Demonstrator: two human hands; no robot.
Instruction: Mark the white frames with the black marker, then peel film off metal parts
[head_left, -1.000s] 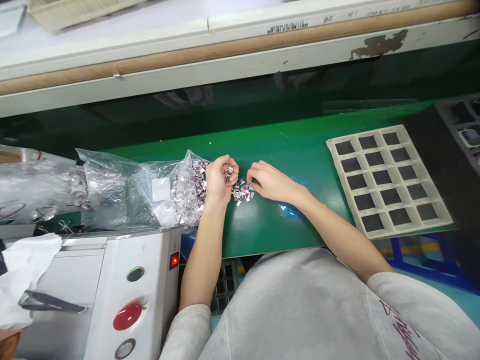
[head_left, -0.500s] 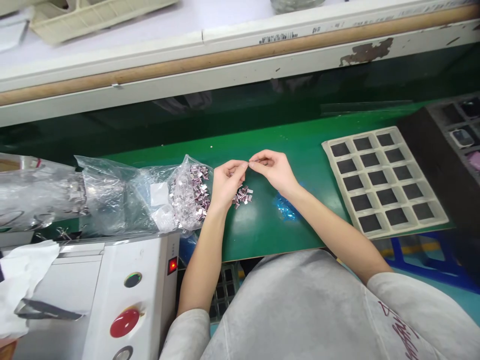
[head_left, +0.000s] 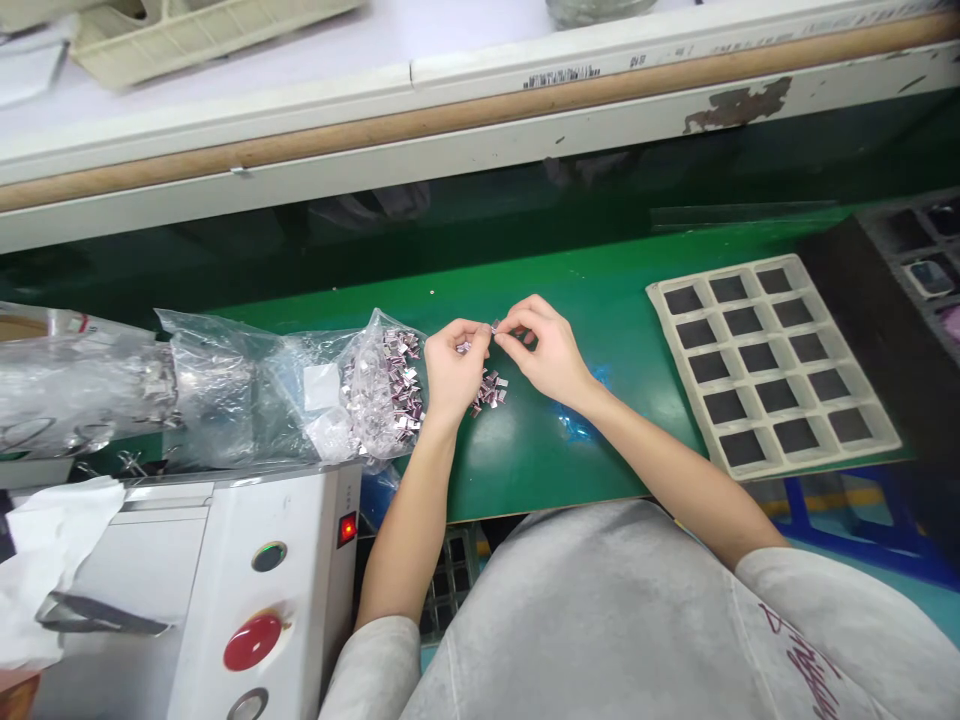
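My left hand (head_left: 454, 372) is closed, thumb and fingers bent together, with small pinkish-silver pieces (head_left: 463, 347) showing inside its curl. My right hand (head_left: 549, 350) pinches a small shiny metal piece (head_left: 495, 326) between thumb and forefinger, right beside the left fingertips. Both hands are just above the green table (head_left: 517, 455). Under the left wrist lies a small pile of similar metal pieces (head_left: 491, 388). More of them spill from the mouth of a clear plastic bag (head_left: 367, 390) to the left. Bits of blue film (head_left: 576, 422) lie beneath my right forearm.
A pale tray with dark-bottomed compartments (head_left: 761, 365) sits at the right. At the lower left stands a white machine (head_left: 300, 560) with a red button (head_left: 253, 641) and a lit red switch. A shelf edge (head_left: 480, 140) runs across the back.
My right fingertips have drawn slightly apart from the left ones and lifted, and the small metal piece now shows between them. The left hand stays nearly in place.
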